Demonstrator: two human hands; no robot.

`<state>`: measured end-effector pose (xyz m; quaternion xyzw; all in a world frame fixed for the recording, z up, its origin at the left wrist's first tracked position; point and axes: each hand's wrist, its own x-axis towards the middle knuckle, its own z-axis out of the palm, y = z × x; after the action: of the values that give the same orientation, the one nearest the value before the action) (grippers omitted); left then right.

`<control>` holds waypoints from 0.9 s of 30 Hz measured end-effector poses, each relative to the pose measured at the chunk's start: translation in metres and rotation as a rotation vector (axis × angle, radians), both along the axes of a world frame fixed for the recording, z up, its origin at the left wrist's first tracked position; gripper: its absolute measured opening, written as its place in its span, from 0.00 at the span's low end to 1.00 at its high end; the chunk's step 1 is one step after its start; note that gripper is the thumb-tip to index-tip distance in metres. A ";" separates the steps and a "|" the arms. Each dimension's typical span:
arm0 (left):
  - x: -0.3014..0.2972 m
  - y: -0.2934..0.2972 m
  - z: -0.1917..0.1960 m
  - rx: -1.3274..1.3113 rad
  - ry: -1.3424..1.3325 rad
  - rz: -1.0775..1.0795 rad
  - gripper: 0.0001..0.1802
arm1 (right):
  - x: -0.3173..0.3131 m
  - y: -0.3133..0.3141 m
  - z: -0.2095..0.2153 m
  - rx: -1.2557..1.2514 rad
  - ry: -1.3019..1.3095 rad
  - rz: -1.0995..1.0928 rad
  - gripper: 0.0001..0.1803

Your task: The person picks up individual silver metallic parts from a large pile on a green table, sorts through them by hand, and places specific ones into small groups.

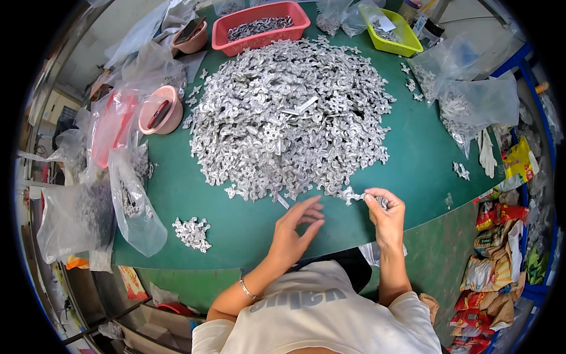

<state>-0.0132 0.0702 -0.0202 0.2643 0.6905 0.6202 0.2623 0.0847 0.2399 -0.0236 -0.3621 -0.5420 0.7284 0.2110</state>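
A big heap of small silvery metal parts (289,112) covers the middle of the green table (424,159). My right hand (386,215) pinches one of these metal parts (352,195) at the heap's near edge, fingers closed on it. My left hand (295,227) hovers just left of it with fingers spread, holding nothing. A small separate cluster of the same parts (192,232) lies to the left, near the table's front edge.
A red tray (259,23) and a yellow bin (392,29) with parts stand at the back. Two pink bowls (160,109) sit at the left. Clear plastic bags of parts (132,203) line the left and right sides. Snack packets (501,259) lie at the right.
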 end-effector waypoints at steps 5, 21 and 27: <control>0.001 0.007 0.021 0.136 -0.054 0.017 0.19 | -0.002 -0.023 0.021 -0.051 0.041 0.111 0.06; 0.002 -0.002 0.038 0.390 -0.371 -0.008 0.14 | 0.002 -0.039 0.048 0.497 0.188 0.182 0.13; 0.000 -0.005 0.041 0.408 -0.235 -0.051 0.16 | 0.003 -0.043 0.050 0.543 0.210 0.142 0.12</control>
<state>-0.0136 0.0649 0.0206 0.2551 0.5087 0.7667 0.2973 0.0881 0.1968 0.0263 -0.1763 -0.7161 0.6033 0.3035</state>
